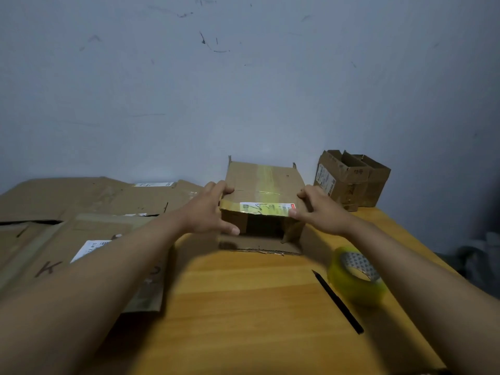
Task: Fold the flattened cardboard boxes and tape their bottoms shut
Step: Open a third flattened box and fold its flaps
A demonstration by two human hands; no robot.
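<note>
Cardboard box, seemingly empty, between both hands.

We read this as a makeshift packing corner in a plain room — a bare, scuffed bluish wall behind a wooden table. Flattened cardboard sheets are piled on its left, folded boxes stand at the back right, and a tape roll lies nearby — no shop or office fittings visible.
</note>
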